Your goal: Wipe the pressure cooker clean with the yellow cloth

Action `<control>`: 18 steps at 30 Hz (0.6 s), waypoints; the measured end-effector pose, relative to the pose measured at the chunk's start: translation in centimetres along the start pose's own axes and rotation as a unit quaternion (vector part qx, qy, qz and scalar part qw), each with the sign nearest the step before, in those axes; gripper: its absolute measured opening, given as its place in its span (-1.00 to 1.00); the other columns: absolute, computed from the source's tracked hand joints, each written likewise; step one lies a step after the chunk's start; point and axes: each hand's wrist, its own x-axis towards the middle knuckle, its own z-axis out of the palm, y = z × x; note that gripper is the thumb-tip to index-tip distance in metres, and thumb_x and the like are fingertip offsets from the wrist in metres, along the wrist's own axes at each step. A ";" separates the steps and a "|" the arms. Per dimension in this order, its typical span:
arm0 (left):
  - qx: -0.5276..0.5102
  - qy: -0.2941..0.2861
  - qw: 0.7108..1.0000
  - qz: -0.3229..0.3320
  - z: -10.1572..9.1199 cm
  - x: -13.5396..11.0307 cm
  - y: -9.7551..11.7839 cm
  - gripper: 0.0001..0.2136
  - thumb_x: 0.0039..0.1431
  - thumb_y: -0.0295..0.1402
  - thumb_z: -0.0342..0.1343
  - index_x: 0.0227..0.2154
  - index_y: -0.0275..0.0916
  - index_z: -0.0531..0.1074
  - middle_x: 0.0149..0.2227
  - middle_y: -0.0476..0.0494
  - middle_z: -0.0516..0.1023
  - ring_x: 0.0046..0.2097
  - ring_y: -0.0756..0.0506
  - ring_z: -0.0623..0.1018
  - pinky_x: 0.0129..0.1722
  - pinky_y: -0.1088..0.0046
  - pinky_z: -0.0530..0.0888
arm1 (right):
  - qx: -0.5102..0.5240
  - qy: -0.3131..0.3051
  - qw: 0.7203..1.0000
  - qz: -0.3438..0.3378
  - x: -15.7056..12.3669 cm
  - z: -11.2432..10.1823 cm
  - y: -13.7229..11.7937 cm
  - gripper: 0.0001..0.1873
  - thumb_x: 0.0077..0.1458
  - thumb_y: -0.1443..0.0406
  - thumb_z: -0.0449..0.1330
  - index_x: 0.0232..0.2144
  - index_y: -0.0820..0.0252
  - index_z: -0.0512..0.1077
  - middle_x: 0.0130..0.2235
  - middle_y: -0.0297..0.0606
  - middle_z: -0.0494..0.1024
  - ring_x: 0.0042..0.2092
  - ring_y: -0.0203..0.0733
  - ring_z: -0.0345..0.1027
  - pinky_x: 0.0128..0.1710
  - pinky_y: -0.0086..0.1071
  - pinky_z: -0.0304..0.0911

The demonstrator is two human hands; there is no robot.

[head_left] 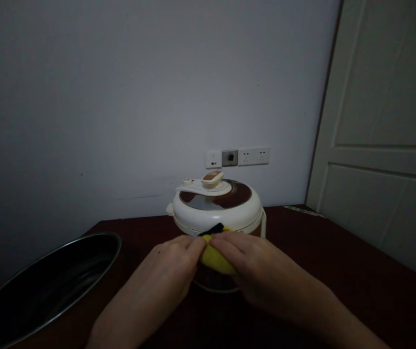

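Note:
Both of my hands meet in front of a white and brown electric pressure cooker (215,213). Between them is a bunched yellow cloth (217,259) with a dark edge. My left hand (173,261) grips the cloth from the left, fingers curled in. From the right, my right hand (249,254) has its fingers closed over the cloth's top. The cloth covers part of the cooker's front; whether it touches the cooker I cannot tell. The cooker's lid is on, with its handle (212,179) on top.
A large dark pan (58,276) with a shiny rim stands at the left. The dark red table (302,252) reaches back to the wall, where sockets (253,156) are mounted behind the cooker. A thin strip (304,211) lies near the back right edge. A pale door (385,121) is at the right.

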 end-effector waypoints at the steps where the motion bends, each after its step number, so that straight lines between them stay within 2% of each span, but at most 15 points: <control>1: -0.007 -0.002 1.000 -0.007 -0.3 -0.2 -0.3 -0.66 0.14 -0.60 -0.06 -0.08 -0.14 0.39 -0.17 -0.06 0.57 -0.17 -0.06 0.57 -0.16 0.39 0.51 | -0.005 0.009 1.000 -0.021 0.4 0.4 -0.1 -0.61 0.05 0.53 0.01 -0.05 0.31 0.33 -0.08 -0.03 0.49 -0.06 -0.08 0.37 -0.10 -0.18 0.34; 4: -0.010 -0.001 1.000 0.005 -0.4 -0.2 -0.5 -0.64 0.14 -0.60 -0.07 -0.05 -0.14 0.37 -0.13 -0.07 0.55 -0.13 -0.07 0.56 -0.12 0.39 0.50 | -0.006 0.010 1.000 -0.025 0.6 0.4 0.2 -0.62 0.08 0.50 0.00 -0.03 0.31 0.33 -0.10 -0.04 0.50 -0.08 -0.11 0.38 -0.12 -0.20 0.35; 8: -0.017 0.016 0.998 0.063 0.8 1.1 0.5 -0.64 0.16 -0.61 -0.10 -0.02 -0.19 0.33 -0.01 -0.14 0.49 0.01 -0.08 0.48 0.02 0.32 0.44 | 0.018 -0.016 0.998 0.056 -0.9 -1.4 1.2 -0.63 0.02 0.54 0.00 -0.13 0.22 0.38 -0.22 -0.20 0.54 -0.24 -0.21 0.43 -0.24 -0.33 0.34; 10: -0.025 0.014 0.996 0.080 1.3 1.8 0.9 -0.64 0.16 -0.62 -0.10 -0.01 -0.21 0.30 0.00 -0.15 0.47 0.02 -0.08 0.47 0.04 0.31 0.43 | 0.031 -0.019 0.997 0.074 -1.5 -2.2 1.4 -0.63 -0.02 0.55 0.00 -0.19 0.20 0.40 -0.24 -0.23 0.54 -0.26 -0.22 0.43 -0.26 -0.35 0.33; 15: -0.040 -0.005 0.998 0.054 0.9 1.6 0.7 -0.68 0.16 -0.60 -0.11 -0.07 -0.21 0.34 -0.09 -0.13 0.52 -0.08 -0.07 0.52 -0.08 0.37 0.47 | 0.018 -0.032 0.997 0.075 -1.3 -2.0 1.0 -0.60 -0.01 0.56 -0.03 -0.15 0.19 0.38 -0.21 -0.22 0.53 -0.23 -0.21 0.42 -0.25 -0.32 0.30; 18: -0.041 -0.009 0.999 0.030 -0.1 0.9 0.2 -0.70 0.16 -0.56 -0.10 -0.10 -0.20 0.38 -0.17 -0.12 0.55 -0.16 -0.07 0.55 -0.15 0.41 0.48 | 0.013 -0.013 0.999 0.042 -0.3 -1.1 0.8 -0.62 -0.02 0.54 0.01 -0.14 0.21 0.36 -0.22 -0.20 0.52 -0.21 -0.19 0.40 -0.22 -0.32 0.30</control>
